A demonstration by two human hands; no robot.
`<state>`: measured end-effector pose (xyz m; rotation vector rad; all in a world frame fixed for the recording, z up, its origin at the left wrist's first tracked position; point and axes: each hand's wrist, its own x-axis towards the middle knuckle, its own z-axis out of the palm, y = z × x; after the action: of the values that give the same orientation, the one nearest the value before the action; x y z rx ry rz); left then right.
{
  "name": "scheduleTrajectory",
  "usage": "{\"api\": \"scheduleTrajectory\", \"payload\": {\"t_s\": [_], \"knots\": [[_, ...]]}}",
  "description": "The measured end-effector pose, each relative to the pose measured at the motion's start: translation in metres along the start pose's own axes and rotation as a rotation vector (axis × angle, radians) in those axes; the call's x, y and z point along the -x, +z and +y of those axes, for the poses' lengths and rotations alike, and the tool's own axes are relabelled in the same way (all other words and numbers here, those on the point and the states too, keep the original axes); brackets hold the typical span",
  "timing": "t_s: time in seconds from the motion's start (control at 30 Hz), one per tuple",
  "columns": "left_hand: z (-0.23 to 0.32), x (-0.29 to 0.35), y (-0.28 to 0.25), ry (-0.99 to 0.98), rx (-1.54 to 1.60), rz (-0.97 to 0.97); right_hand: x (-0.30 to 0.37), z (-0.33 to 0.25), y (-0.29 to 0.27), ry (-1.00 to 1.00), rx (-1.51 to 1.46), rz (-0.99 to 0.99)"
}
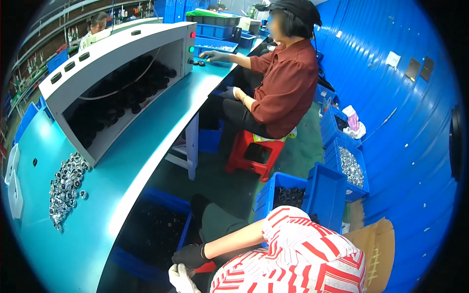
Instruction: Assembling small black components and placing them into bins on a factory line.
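Observation:
My left hand [181, 279], in a white glove, is at the lower edge with its fingers curled in. Just above it, my right hand [189, 256] wears a black glove and is bent closed against the white glove. Whatever the fingers hold, if anything, is hidden. Both hands are low beside a blue bin [184, 225] of small dark parts under the table edge. A red piece [206, 267] shows below my right wrist. My right sleeve is striped red and white.
On the green table [146, 161] lie a pile of shiny silver-and-black round parts [67, 188] and a white box [188, 36] holding many black rings. A co-worker [288, 83] sits on a red stool [254, 154], one gloved hand on the table. Blue crates [325, 193] and a cardboard box [376, 249] stand right.

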<state>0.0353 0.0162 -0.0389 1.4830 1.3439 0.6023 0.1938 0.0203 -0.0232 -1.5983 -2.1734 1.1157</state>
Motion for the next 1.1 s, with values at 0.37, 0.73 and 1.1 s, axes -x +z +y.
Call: {"api": "scheduleTrajectory", "payload": {"t_s": [0.37,0.73,1.1], "knots": [[0.001,0.004,-0.009,-0.278,0.252,0.065,-0.015,-0.007,0.017,-0.065,0.010,0.064],[0.005,-0.018,-0.016,-0.327,1.003,-0.199,-0.009,0.025,0.005,0.114,-0.964,0.254],[0.012,0.002,-0.027,-0.306,1.114,0.027,-0.006,-0.006,-0.001,-0.104,-0.446,0.196]]}}
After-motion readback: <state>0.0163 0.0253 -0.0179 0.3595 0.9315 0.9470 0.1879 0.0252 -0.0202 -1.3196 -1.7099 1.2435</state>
